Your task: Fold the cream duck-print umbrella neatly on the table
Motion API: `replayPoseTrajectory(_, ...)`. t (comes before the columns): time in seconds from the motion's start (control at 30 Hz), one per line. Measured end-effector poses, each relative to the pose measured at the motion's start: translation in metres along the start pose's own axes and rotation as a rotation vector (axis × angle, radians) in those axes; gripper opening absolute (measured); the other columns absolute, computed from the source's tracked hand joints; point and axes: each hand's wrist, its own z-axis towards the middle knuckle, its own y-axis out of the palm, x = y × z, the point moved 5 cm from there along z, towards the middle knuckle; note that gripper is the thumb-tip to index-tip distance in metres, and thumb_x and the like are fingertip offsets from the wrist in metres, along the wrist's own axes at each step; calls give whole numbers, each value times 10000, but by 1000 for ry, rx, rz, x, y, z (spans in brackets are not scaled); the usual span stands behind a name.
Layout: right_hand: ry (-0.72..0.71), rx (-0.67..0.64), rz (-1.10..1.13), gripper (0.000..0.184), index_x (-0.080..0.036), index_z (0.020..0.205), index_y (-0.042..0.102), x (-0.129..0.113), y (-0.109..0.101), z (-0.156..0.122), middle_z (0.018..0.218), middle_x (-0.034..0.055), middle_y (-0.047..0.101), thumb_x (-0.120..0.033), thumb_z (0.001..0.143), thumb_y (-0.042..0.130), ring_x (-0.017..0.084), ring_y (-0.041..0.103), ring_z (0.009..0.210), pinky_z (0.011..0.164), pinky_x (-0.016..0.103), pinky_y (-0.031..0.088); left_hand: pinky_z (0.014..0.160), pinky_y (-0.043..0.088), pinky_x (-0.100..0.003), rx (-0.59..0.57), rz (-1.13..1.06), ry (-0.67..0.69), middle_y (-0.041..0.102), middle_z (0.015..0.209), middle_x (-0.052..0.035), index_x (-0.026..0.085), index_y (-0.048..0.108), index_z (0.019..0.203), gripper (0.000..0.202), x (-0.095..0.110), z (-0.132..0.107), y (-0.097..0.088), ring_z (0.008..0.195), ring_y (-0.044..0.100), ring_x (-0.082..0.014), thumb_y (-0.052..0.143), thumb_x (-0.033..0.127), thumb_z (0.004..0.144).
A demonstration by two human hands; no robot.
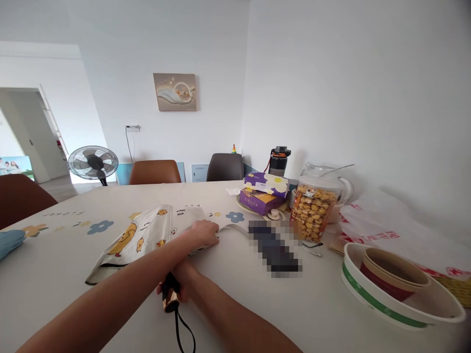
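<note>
A folded umbrella (143, 235) with a cream canopy printed with yellow ducks lies on the white table (66, 274). My left hand (201, 233) reaches across from the left and rests on the far end of the canopy, fingers curled onto the fabric beside its closing strap (235, 229). My right hand (181, 280) sits nearer to me, partly under the left forearm. It is closed round the umbrella's black handle (170, 294), which has a gold end cap. A black wrist cord (184, 331) hangs off the handle toward the table's front edge.
To the right stand a clear jar of snacks (312, 208), purple boxes (263, 193), a dark bottle (278, 162), a blurred dark object (274, 245), stacked paper bowls (390, 287) and a plastic bag (371, 220). Chairs (154, 171) and a fan (93, 163) stand behind the table.
</note>
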Motion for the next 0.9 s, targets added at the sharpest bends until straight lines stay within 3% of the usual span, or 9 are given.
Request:
replayPoseTrajectory(0.17,69,45,92,261,-151,574,499,3,1,-1,384,-14,403,-248,797,405,97,405,303,321,216,362,698,424,-311,100,-102,-19,672,926,-91,190,680,857,282,-11,7,-3,849,594,-240,475,171,664)
replayPoseTrajectory(0.27,35,33,156,138,-145,639,490,-1,3,-4,477,-33,437,-156,776,473,64,388,335,357,219,420,752,423,-305,261,-184,-73,653,1024,-77,182,662,964,350,-20,-3,-28,908,578,-223,390,181,742)
replayPoseTrajectory(0.4,8,8,222,103,-130,686,475,-4,4,-9,562,-32,470,-132,765,542,43,397,362,353,202,428,763,434,-275,715,-502,-105,664,931,-48,172,678,903,308,-48,-56,-86,844,587,-186,423,199,734)
replayPoseTrajectory(0.5,-9,-14,236,99,-124,704,487,-6,3,-10,575,-28,481,-146,771,556,43,409,368,337,189,409,566,444,-242,946,-641,-220,646,787,-44,158,682,903,293,-84,-115,-106,628,571,-153,481,241,707)
replayPoseTrajectory(0.57,-14,-22,222,100,-122,702,496,-6,2,-10,577,-26,487,-148,764,569,42,406,367,328,184,395,487,412,-230,1011,-633,-363,626,697,-20,176,685,910,291,-110,-151,-99,520,536,-130,512,248,688)
replayPoseTrajectory(0.67,1,-33,212,109,-124,693,495,-4,2,-8,585,-25,493,-149,748,587,39,407,370,335,181,391,457,407,-231,956,-725,-592,623,662,-13,193,688,928,304,-152,-184,-60,498,553,-141,566,233,652)
replayPoseTrajectory(0.8,-23,-53,221,164,-144,723,476,-4,1,-5,594,-26,499,-212,726,625,47,421,382,342,177,385,468,440,-224,829,-1181,-696,599,630,-5,147,671,925,350,-189,-188,3,455,536,-108,651,193,578)
replayPoseTrajectory(0.9,9,-90,279,251,-151,744,466,-3,2,-3,585,-16,493,-389,781,538,57,415,377,338,183,376,449,449,-202,817,-1412,-650,568,620,6,119,661,930,382,-194,-184,21,424,491,-66,674,139,549)
